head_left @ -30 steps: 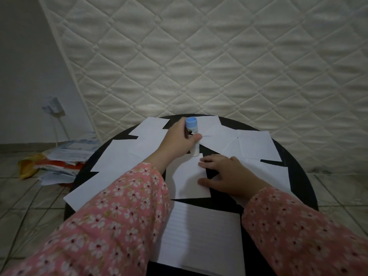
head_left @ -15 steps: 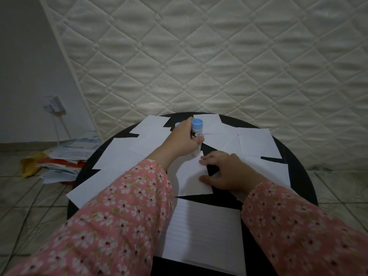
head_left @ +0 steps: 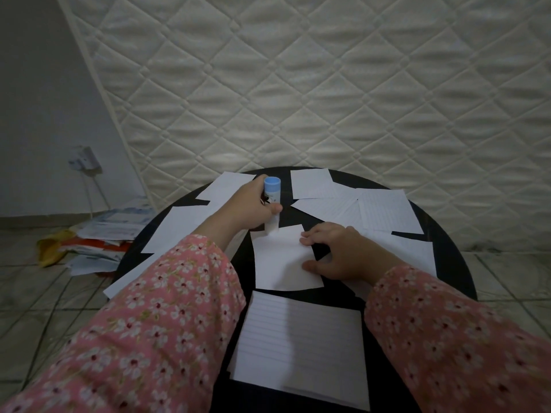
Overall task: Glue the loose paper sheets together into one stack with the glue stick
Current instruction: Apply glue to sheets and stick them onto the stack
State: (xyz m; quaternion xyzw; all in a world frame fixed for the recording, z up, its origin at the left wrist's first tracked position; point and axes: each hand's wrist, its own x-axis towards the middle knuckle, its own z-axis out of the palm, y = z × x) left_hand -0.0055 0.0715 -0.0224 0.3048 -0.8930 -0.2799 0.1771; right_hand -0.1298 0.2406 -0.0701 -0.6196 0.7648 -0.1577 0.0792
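One glue stick (head_left: 272,204), blue-capped at its upper end, stands nearly upright in the left hand (head_left: 250,207), whose fingers and thumb curl around the barrel; its lower tip touches the far left corner of the centre sheet (head_left: 281,260). The barrel's label carries dark print too small to read. The right hand (head_left: 340,254) lies with loosely bent fingers pressing that sheet's right edge. On the round black table (head_left: 447,248) about nine loose sheets show — overlapping ones at 1 to 3 o'clock, more at 9 to 11 — plus a lined stack (head_left: 301,347) at 6 o'clock, its near edge by the table rim. Bare black tabletop shows between centre sheet and stack. A quilted mattress (head_left: 328,84) stands at 12 o'clock; a paper pile (head_left: 101,234) lies on the tiled floor at 9.
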